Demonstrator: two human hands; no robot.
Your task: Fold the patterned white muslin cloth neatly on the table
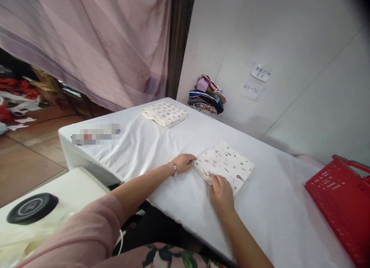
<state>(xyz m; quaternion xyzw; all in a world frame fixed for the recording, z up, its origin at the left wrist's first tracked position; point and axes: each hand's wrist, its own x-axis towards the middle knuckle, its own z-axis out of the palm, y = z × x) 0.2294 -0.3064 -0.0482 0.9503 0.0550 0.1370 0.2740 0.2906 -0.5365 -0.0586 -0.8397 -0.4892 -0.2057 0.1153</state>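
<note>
A folded white cloth (227,166) with small printed figures lies flat on the white-covered table (268,206). My left hand (184,163), with a bracelet at its wrist, pinches the cloth's left corner. At the near edge of the same cloth, my right hand (222,192) grips the layered folds, thumb and fingers closed on them. The layers show along the side between my two hands. Farther back on the table rests another folded cloth (165,113), cream with a dotted print; neither hand touches it.
A red plastic basket (338,206) stands at the right. Stacked folded fabrics (206,95) sit beyond the table's far edge by the wall. A blurred-out item (96,134) lies at the table's left end. A round black object (32,208) is on a white surface at lower left.
</note>
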